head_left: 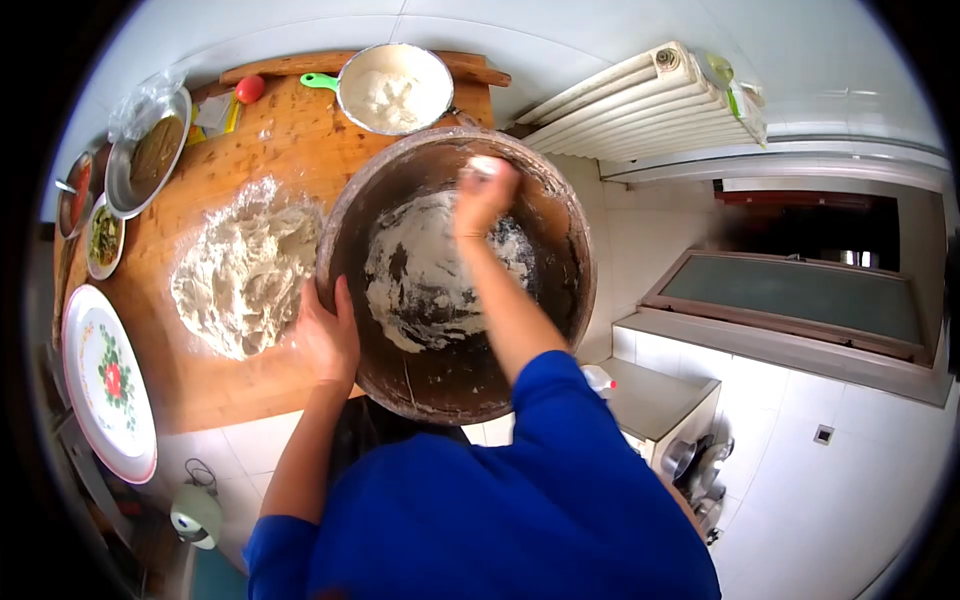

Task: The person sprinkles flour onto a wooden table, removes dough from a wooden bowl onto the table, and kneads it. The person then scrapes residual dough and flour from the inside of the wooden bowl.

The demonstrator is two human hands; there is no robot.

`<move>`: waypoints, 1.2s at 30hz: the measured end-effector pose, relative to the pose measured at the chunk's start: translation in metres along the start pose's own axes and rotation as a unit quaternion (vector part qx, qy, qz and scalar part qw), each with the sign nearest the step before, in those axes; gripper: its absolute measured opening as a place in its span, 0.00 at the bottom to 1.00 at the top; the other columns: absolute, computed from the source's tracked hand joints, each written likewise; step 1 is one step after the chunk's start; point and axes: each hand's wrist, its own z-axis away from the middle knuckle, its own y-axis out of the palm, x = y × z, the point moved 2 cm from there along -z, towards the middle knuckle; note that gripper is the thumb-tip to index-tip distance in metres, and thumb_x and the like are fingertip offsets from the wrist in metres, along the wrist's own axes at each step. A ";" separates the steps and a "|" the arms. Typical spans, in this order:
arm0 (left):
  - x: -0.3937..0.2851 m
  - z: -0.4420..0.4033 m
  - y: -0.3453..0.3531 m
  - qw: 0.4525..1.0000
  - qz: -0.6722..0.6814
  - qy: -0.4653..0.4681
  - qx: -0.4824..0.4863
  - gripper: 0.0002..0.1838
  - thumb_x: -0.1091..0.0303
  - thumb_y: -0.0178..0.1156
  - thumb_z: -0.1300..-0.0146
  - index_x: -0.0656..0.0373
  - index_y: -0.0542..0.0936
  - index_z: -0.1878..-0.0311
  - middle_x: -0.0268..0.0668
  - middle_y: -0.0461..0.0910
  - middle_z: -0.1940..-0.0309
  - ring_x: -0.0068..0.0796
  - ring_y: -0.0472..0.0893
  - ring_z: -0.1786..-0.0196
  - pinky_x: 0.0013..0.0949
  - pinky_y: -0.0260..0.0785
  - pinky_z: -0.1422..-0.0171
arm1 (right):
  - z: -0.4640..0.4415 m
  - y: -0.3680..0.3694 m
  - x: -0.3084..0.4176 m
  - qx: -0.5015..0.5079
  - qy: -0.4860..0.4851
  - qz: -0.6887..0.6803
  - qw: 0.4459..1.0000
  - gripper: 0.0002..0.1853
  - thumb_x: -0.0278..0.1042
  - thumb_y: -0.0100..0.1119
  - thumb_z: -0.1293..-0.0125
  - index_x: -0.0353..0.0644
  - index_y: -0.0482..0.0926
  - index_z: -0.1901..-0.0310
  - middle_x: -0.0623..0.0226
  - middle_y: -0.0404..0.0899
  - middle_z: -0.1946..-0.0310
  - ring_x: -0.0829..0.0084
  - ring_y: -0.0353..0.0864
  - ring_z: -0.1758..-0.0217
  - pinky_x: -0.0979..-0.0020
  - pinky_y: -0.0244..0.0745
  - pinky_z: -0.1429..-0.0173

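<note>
A large brown basin (455, 405), its inner wall streaked with dough, is tipped toward me at the edge of the wooden table. White flour (425, 270) coats its bottom. My left hand (328, 338) grips the basin's left rim, with the thumb and fingers on either side of it. Inside, near the far wall, my right hand (485, 200) is closed around something whitish, blurred by motion and too unclear to name. Left of the basin, close to my left fingers, a big rough mass of dough (245, 275) lies on the floured tabletop.
A white pot (443, 85) with flour and a green handle stands behind the basin. A tomato (250, 89), a metal bowl (122, 180), a dish of chopped greens (105, 237) and a floral tray (85, 370) line the left. A radiator (640, 105) hangs at the back right.
</note>
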 end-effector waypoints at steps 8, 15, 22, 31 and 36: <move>0.002 0.001 0.007 1.000 0.007 0.000 -0.014 0.20 0.51 0.52 0.38 0.60 0.73 0.56 0.52 0.78 0.70 0.54 0.77 0.67 0.46 0.67 0.65 | -0.017 -0.019 -0.026 -0.056 -0.064 0.060 0.995 0.11 0.18 0.57 0.54 0.39 0.74 0.66 0.63 0.72 0.68 0.67 0.73 0.66 0.69 0.71 0.62; 0.006 0.000 0.009 0.999 0.014 0.031 -0.042 0.20 0.51 0.52 0.39 0.62 0.73 0.58 0.53 0.77 0.73 0.55 0.77 0.69 0.47 0.67 0.67 | 0.017 0.026 0.000 -0.053 0.116 -0.157 0.979 0.11 0.16 0.53 0.49 0.39 0.69 0.64 0.65 0.70 0.71 0.71 0.71 0.71 0.70 0.70 0.64; 0.002 0.001 0.007 1.000 0.023 -0.020 0.006 0.23 0.48 0.49 0.37 0.63 0.74 0.60 0.54 0.77 0.70 0.54 0.76 0.67 0.46 0.65 0.63 | 0.091 0.003 0.068 0.369 -0.119 -0.264 0.883 0.14 0.15 0.54 0.56 0.41 0.68 0.66 0.60 0.69 0.72 0.58 0.74 0.66 0.65 0.70 0.64; 0.005 -0.002 0.008 1.000 0.000 -0.012 0.014 0.27 0.43 0.43 0.36 0.61 0.73 0.55 0.54 0.78 0.71 0.55 0.76 0.66 0.49 0.66 0.63 | 0.008 -0.089 -0.057 0.017 -0.096 0.200 0.975 0.15 0.14 0.52 0.51 0.41 0.74 0.61 0.63 0.72 0.66 0.68 0.74 0.68 0.69 0.72 0.65; 0.007 0.000 0.008 1.000 0.013 0.010 -0.017 0.27 0.44 0.43 0.36 0.61 0.73 0.53 0.54 0.78 0.71 0.56 0.76 0.66 0.49 0.65 0.63 | 0.003 0.008 -0.003 0.020 -0.030 0.005 0.999 0.16 0.18 0.56 0.57 0.41 0.72 0.62 0.59 0.71 0.69 0.62 0.75 0.66 0.65 0.72 0.62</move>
